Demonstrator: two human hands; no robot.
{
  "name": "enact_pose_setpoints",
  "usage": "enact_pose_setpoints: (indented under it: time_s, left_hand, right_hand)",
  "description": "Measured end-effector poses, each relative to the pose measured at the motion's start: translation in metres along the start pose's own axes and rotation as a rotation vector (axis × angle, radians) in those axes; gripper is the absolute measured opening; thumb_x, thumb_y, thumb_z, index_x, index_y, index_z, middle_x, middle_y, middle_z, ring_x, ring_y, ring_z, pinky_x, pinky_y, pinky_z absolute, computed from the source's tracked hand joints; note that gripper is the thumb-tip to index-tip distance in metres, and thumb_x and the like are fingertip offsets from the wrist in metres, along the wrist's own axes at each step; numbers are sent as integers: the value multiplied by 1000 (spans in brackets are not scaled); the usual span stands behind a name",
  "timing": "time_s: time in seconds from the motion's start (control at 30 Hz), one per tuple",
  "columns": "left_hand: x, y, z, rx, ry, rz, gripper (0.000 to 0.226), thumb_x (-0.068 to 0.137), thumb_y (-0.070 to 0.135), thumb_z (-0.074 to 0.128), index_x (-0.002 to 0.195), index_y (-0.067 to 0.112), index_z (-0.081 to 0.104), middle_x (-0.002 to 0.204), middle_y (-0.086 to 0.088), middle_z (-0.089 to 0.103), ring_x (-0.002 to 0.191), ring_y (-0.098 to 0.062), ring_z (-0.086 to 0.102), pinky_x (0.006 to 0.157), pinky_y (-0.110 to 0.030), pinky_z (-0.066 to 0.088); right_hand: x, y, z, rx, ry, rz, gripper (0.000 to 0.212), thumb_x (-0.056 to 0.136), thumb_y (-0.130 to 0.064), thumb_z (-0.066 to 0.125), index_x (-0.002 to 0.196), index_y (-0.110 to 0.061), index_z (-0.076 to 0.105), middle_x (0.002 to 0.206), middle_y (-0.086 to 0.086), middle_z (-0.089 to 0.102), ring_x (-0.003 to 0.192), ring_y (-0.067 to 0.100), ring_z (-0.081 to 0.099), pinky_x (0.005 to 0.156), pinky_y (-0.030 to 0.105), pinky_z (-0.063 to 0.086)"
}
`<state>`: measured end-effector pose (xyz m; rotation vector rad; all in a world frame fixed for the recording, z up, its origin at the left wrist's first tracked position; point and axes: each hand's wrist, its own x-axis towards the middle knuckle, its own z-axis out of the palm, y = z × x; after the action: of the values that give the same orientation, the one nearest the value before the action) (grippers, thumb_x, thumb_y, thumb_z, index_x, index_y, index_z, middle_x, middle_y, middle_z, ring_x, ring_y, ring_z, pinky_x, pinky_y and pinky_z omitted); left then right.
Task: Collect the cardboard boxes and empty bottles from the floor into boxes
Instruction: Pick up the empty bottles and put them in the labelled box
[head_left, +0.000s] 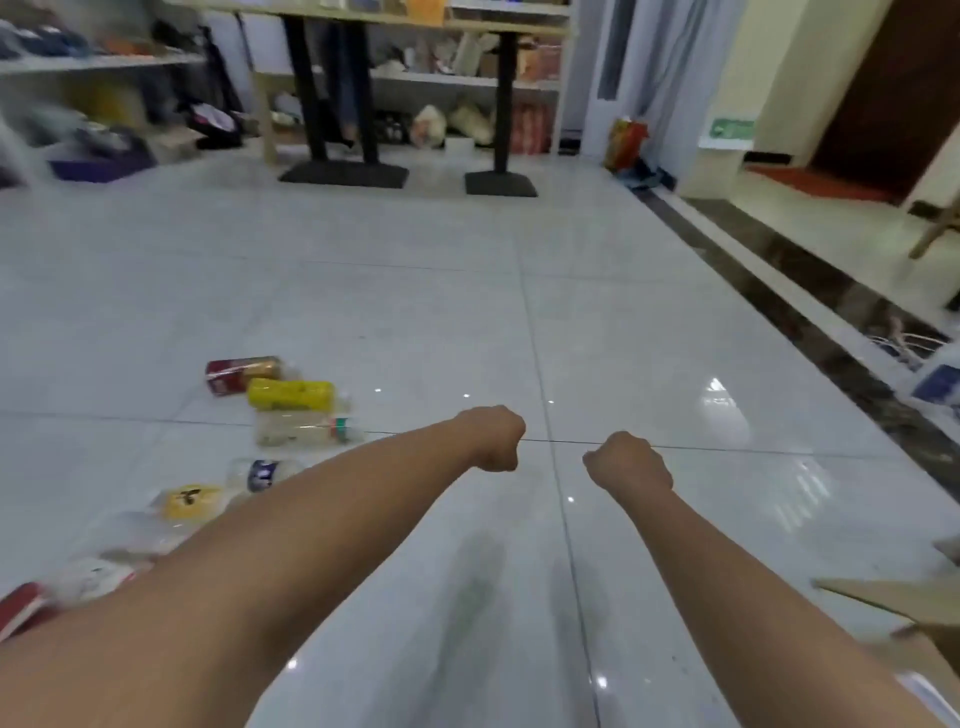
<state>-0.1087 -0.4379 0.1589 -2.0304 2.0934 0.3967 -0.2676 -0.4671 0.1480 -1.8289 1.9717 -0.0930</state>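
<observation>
Several empty bottles lie in a row on the white tiled floor at the left: a red-labelled bottle (243, 374), a yellow-labelled bottle (291, 395), a clear bottle (306, 428), a blue-labelled bottle (265, 474) and another with a yellow label (189, 501). My left forearm partly hides the nearest ones. My left hand (493, 439) and my right hand (626, 462) are stretched out over bare floor, both curled into fists and holding nothing. A cardboard box (904, 603) shows at the lower right edge, with its flap open.
Two black table bases (343, 174) (500, 184) stand ahead, with cluttered shelves (457, 80) behind them. A dark tile border (810, 301) runs along the right side. A red item (21, 605) lies at the lower left edge.
</observation>
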Motion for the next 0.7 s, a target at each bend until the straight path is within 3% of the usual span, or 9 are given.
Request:
enact_pose_setpoints:
  time_s: [0.07, 0.17, 0.23, 0.33, 0.5, 0.6, 0.7]
  left_hand:
    - [-45, -78, 15, -22, -40, -184, 28, 91, 15, 52, 115, 2, 54, 122, -16, 54, 100, -33, 55, 74, -32, 41]
    - [-114, -173, 48, -80, -94, -435, 33, 90, 16, 53, 120, 3, 55, 126, -15, 56, 113, -31, 57, 83, -33, 47]
    - [-156, -223, 75, -134, -111, -588, 35, 89, 16, 54, 123, 6, 56, 128, -13, 56, 114, -29, 59, 82, -30, 47]
    - [-206, -282, 120, -185, -135, -728, 37, 91, 23, 56, 124, 7, 55, 130, -13, 54, 117, -28, 56, 90, -33, 48]
    - [-266, -353, 194, -291, -146, -843, 35, 89, 17, 51, 122, 11, 57, 125, -9, 59, 114, -25, 59, 88, -32, 49]
    - [-282, -388, 233, -380, -100, -894, 34, 95, 30, 46, 125, 15, 51, 120, -8, 62, 109, -25, 60, 78, -31, 46]
    - [-292, -408, 260, -378, -113, -924, 35, 97, 33, 43, 124, 15, 55, 122, -6, 61, 112, -23, 59, 77, -29, 43]
  right_hand:
    - [-13, -73, 36, -1, -78, -156, 10, 89, -14, 47, 90, -9, 56, 106, 10, 61, 92, 29, 56, 75, 26, 39]
    - [-49, -161, 92, -12, -213, -318, 16, 88, -13, 48, 71, -12, 46, 97, 7, 55, 86, 27, 52, 72, 25, 37]
    - [-73, -203, 131, -18, -259, -398, 11, 88, -15, 49, 91, -10, 57, 107, 9, 58, 98, 28, 58, 73, 25, 38]
    - [-102, -249, 193, -56, -304, -466, 28, 90, -19, 48, 115, -10, 58, 119, 7, 59, 109, 26, 59, 77, 26, 42]
    - [-147, -296, 283, -112, -426, -473, 32, 90, -22, 52, 119, -12, 58, 121, 7, 60, 112, 25, 59, 79, 26, 44]
    - [-167, -313, 323, -145, -446, -458, 29, 89, -23, 53, 115, -12, 59, 116, 4, 62, 108, 23, 61, 72, 24, 40]
    - [-180, -325, 359, -196, -458, -447, 31, 88, -26, 55, 117, -13, 57, 118, 4, 61, 109, 21, 60, 76, 25, 43]
